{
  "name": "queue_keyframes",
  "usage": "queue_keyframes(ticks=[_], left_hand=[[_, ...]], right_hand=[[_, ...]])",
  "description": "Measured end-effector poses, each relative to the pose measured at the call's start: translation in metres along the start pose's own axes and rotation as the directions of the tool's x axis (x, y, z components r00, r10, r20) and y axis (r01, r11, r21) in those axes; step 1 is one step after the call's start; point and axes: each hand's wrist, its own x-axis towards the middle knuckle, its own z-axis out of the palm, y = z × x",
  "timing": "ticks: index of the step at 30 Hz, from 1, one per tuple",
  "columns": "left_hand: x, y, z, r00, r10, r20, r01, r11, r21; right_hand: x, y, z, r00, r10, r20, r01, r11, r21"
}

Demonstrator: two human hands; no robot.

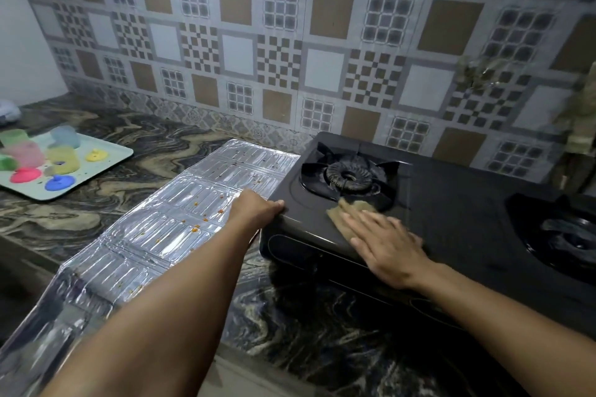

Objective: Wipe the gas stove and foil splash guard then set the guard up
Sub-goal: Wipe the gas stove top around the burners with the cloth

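- A pale green tray [106,159] was seen at the far left of the marbled bench [135,145], loaded with coloured plastic cups [64,135] and lids [25,175], well apart from the stove.
- The foil splash guard [154,229] was laid flat on the bench just beside the black gas stove [451,219], with orange specks scattered over it.
- The left hand [258,208] was curled over the stove's left edge, the forearm crossing above the guard.
- The right hand [387,246] was pressed flat, fingers straight, on a brown cloth [346,208] at the foot of the left burner [348,176].
- A second burner [564,235] was partly visible at the right.
- A patterned tiled wall [290,42] was seen behind; no readable writing could be made out.
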Motion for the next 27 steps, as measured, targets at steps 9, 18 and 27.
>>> queue_keyframes(ticks=[9,18,27], left_hand=[[0.007,-0.005,-0.007,0.993,-0.062,0.097,0.07,0.993,-0.09],[0.01,0.005,-0.019,0.949,-0.125,0.289,0.136,0.991,-0.017],[0.037,0.037,-0.03,0.905,-0.158,0.396,0.027,0.948,0.317]], right_hand=[[0.105,-0.061,-0.015,0.979,-0.192,0.063,0.194,0.98,-0.039],[0.19,-0.081,-0.038,0.978,-0.075,0.195,0.129,0.952,-0.277],[0.267,-0.074,-0.046,0.923,0.166,0.348,-0.025,0.927,-0.374]])
